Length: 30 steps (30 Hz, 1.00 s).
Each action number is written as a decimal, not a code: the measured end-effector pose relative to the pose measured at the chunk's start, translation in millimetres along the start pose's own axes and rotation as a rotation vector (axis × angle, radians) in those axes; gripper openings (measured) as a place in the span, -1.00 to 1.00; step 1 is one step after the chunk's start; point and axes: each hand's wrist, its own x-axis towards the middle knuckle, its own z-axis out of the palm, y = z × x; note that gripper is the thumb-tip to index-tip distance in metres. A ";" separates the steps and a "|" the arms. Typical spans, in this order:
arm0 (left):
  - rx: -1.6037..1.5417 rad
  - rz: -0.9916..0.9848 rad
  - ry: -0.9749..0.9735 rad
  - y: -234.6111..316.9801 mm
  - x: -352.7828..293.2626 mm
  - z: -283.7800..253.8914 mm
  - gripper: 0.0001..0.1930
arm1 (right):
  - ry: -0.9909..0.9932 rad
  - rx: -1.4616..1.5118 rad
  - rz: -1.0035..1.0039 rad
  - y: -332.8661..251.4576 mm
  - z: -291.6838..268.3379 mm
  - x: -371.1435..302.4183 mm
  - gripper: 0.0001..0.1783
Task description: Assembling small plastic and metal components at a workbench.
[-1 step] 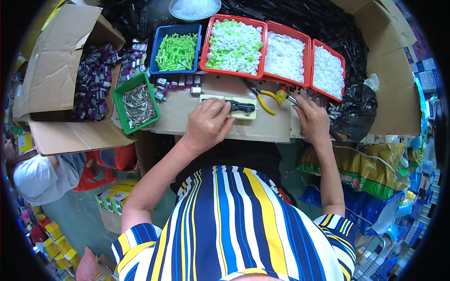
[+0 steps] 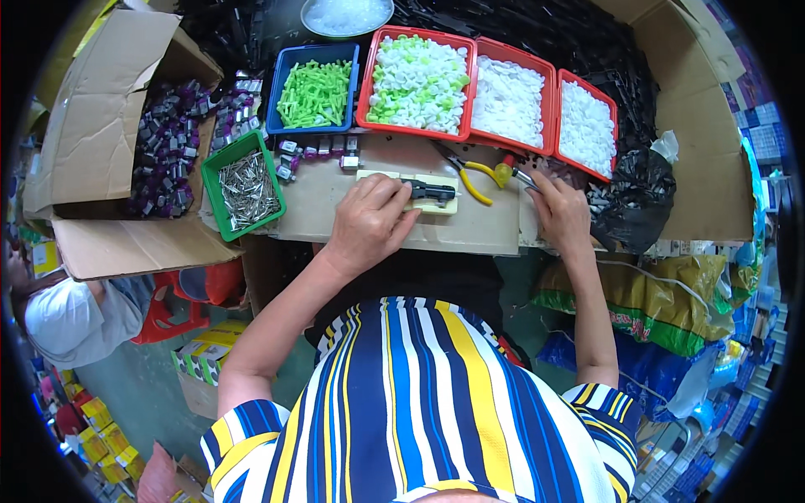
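Observation:
My left hand [image 2: 369, 220] presses its fingers and thumb on the left end of a dark plastic part [image 2: 433, 192]. This part lies in a cream rectangular block [image 2: 442, 208] on the cardboard work surface [image 2: 482, 230]. My right hand [image 2: 563, 216] is closed at the metal shaft of what looks like a screwdriver with a yellow and red handle [image 2: 504, 170]; its fingertips are partly hidden. Between the block and that tool lie yellow-handled pliers [image 2: 476, 186].
Along the back stand a blue tray [image 2: 277, 96] of green pieces and red trays [image 2: 474, 101] of white and green caps. A green tray [image 2: 220, 198] holds metal pins at left, beside an open carton [image 2: 96, 126] of purple-and-silver parts. A black plastic bag [image 2: 641, 201] sits at right.

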 end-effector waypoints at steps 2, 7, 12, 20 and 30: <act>-0.017 -0.029 -0.008 2.7 7.2 -2.2 -0.67 | 0.019 -0.020 -0.013 9.2 2.8 0.1 -0.66; -0.057 -0.031 -0.031 -2.5 20.0 4.2 -0.72 | 0.093 0.137 -0.147 -17.8 -2.0 10.6 -0.57; -0.266 -0.121 -0.037 -9.6 26.7 -0.6 -0.70 | -0.113 0.066 -0.170 -69.1 7.1 33.2 -0.47; -1.590 -0.951 0.211 -7.7 37.9 -19.5 -0.60 | -0.226 0.056 -0.090 -83.5 13.8 54.2 -0.64; -1.146 -0.684 0.106 7.2 21.0 -16.6 -0.76 | -0.103 0.566 0.015 -59.3 21.7 58.1 -0.84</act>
